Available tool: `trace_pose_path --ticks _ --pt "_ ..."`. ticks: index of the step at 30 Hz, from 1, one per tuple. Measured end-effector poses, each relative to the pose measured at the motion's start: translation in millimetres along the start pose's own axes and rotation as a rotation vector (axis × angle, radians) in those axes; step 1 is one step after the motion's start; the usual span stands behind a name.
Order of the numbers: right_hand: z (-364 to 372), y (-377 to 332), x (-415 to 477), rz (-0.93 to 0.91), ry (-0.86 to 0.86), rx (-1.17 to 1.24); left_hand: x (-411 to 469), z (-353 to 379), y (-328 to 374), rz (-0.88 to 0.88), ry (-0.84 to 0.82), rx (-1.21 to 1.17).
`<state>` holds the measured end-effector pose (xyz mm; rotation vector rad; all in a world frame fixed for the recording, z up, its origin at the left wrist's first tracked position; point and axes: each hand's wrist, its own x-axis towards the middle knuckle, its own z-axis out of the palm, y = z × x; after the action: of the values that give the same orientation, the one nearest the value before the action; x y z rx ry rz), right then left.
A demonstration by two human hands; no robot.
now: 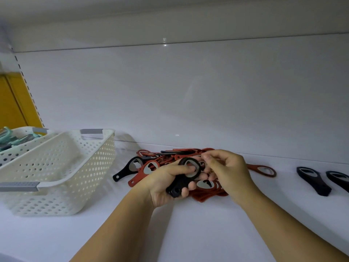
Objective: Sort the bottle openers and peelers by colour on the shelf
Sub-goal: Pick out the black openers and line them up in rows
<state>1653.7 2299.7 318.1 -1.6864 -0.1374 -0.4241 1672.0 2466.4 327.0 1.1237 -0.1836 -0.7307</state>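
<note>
My left hand [166, 186] lay low over the shelf [188, 233], palm turned up and inward. Its fingers were curled round the handle of a black bottle opener [187, 178] and my thumb pressed across the ring at its head. The handle looked thick in my fist, so I could not tell whether I held one opener or several stacked.

My right hand [226, 171] came in from the right, wrist bent. It hovered just above the mixed pile [207, 193], with the fingers bent and the tips drawn together near the head of the held opener. Whether those fingertips pinched anything I could not tell.

The pile sat on the shelf directly under both hands. It was mostly red openers with a few black ones on the far side, too tangled to count.

One loose black opener [128, 170] lay at the pile's left edge. One red opener [262, 170] stuck out to the right. Well apart on the right lay two sorted black openers [313, 183], side by side.

On the left stood two white perforated baskets. The near basket [56, 167] had grey handles, and the far basket [22, 148] behind it held teal peelers [7, 136].
</note>
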Motion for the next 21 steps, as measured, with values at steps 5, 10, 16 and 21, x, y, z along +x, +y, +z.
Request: trace_pose_path --ticks 5,10,16,21 --pt "-9 21 2 -0.139 0.120 -0.390 0 -4 5 0.086 0.101 -0.215" --pt "-8 27 4 -0.246 0.125 -0.631 -18 -32 16 0.116 0.317 -0.339" --pt "5 32 4 -0.405 0.089 -0.818 -78 -85 1 0.128 0.394 -0.327" --pt "25 16 -3 -0.567 -0.036 -0.875 -89 -91 -6 0.199 0.347 -0.403"
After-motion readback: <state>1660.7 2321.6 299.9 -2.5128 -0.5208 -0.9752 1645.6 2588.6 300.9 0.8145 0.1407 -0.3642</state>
